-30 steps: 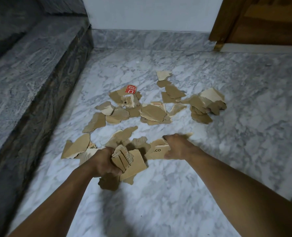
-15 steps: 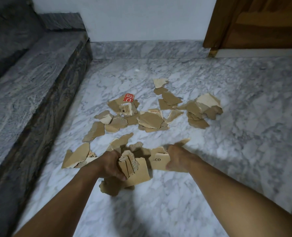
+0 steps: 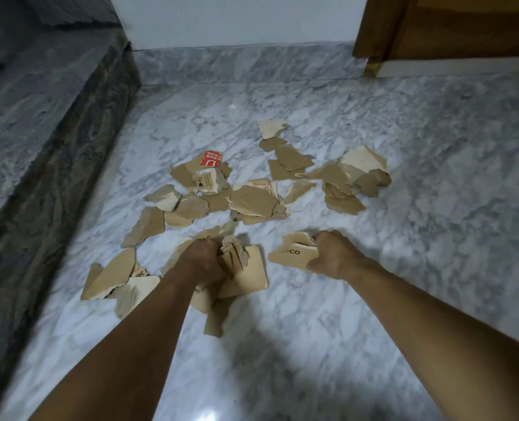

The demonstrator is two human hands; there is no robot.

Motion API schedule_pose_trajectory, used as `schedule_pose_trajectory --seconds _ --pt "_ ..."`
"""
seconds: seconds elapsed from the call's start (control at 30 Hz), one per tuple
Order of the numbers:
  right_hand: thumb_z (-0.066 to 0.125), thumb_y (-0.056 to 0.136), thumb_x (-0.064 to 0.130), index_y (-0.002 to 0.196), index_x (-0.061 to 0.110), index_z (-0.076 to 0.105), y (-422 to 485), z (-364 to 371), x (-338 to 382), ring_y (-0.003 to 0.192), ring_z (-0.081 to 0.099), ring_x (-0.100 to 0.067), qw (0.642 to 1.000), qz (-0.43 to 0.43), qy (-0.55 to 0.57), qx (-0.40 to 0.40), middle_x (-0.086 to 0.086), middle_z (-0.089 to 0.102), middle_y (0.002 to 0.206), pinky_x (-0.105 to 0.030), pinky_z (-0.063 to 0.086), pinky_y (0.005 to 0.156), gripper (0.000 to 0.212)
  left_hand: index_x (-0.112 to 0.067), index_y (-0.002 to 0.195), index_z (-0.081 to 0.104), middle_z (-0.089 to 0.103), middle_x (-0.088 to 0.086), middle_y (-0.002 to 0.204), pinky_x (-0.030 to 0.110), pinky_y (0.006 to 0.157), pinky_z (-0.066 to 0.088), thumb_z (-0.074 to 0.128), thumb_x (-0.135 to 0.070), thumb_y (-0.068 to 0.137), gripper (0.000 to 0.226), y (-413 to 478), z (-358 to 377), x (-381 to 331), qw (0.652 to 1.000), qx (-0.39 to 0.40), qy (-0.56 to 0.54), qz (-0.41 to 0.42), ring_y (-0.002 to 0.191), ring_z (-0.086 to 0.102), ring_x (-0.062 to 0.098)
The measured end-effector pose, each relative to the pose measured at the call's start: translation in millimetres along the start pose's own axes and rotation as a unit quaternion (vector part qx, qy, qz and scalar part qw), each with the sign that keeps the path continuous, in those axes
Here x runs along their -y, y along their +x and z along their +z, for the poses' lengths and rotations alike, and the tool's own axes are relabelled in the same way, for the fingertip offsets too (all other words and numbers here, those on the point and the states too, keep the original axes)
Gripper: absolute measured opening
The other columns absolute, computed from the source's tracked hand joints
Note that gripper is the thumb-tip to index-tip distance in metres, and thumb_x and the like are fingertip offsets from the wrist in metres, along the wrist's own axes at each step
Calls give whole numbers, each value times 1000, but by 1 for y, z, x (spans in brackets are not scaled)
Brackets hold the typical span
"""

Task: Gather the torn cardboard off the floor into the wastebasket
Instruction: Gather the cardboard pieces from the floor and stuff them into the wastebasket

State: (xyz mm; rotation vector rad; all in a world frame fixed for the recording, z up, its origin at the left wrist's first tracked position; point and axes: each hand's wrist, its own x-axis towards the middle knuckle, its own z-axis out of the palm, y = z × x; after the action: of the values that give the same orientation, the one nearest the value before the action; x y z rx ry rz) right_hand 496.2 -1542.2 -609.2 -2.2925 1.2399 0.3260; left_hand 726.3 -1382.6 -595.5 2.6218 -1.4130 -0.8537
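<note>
Pale cardboard pc (image 3: 293, 253) in my R hand (image 3: 332, 253) reads "CO". Red scrap (image 3: 211, 158), toward far edge of floor (image 3: 419, 192): big white "D", upside down; its small print illegible.

Torn brown cardboard pieces (image 3: 253, 200) scattered flat on floor — some overlapping.

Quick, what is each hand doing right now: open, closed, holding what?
Left hand: closed, grips a bundle of torn cardboard.
Right hand: closed, grips the cardboard piece printed "CO".
</note>
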Motion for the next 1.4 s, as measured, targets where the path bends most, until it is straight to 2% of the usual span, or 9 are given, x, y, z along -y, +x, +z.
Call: schedule_pose_trajectory --seconds 0.23,0.43,0.57,0.67,0.8,0.93,1.17,1.3,1.4 --pt "76 82 20 128 19 63 -9 2 2 110 63 -27 998 -51 -35 -14 -9 67 120 -34 54 91 48 -19 103 63 67 3 99 29 79 51 84 -37 61 50 -12 -2 2 1000 11 -21 16 93 64 21" --pt "79 73 22 122 19 65 -5 -7 9 106 66 -26 999 -26 -18 12 -7 69 116 -32 56 86 52 -30 90 59 63 -12 82 16 66 46 88 -26 65 38 -37 -15 13 981 10 -191 21 75 60 6" --pt "79 69 27 126 21 62 -1 -8 10 107 66 -25 999 -16 -29 19 -6 69 117 -32 55 88 59 -15 104 67 72 -3 96 15 74 52 89 -8 63 47 -47 -20 32 954 21 -300 19 90 67 14" --pt "78 71 23 128 22 60 -1 -9 10 106 66 -24 999 -19 -18 25 -5 69 118 -30 55 85 60 -10 106 72 77 2 100 29 89 56 93 -3 53 58 -49 -23 46 931 29 -365 5 96 72 16" --pt "77 74 13 129 23 60 -1 -8 6 107 65 -22 999 -33 3 24 -2 68 119 -24 49 80 58 -9 105 72 77 -2 96 12 69 55 86 6 64 46 -54 -26 50 916 16 -401 -5 82 72 2" --pt "75 76 17 128 26 54 -10 -3 6 107 64 -27 999 -42 -6 -2 -4 67 121 -33 54 86 57 -13 109 72 77 0 102 31 88 57 88 -5 65 47 -61 -32 57 904 11 -428 0 96 72 14" --pt "91 65 30 100 17 66 -34 -2 54 83 65 -12 994 0 76 75 4 69 89 -18 45 60 45 -16 107 72 77 -3 99 32 85 55 94 -20 59 53 -86 -61 96 891 -80 -445 -26 94 73 15" --pt "91 52 48 91 24 60 -50 26 107 81 64 -15 985 -60 18 163 10 64 80 -26 54 66 55 -17 102 74 77 0 97 37 77 55 92 -17 60 46 -108 -55 132 894 -66 -438 -69 93 73 23" --pt "91 60 35 100 25 62 -62 64 136 91 61 -17 980 -114 7 166 5 64 95 -25 52 72 50 -15 102 74 77 2 96 40 78 56 95 -22 53 54 -123 -38 155 893 -56 -435 -99 92 73 25"
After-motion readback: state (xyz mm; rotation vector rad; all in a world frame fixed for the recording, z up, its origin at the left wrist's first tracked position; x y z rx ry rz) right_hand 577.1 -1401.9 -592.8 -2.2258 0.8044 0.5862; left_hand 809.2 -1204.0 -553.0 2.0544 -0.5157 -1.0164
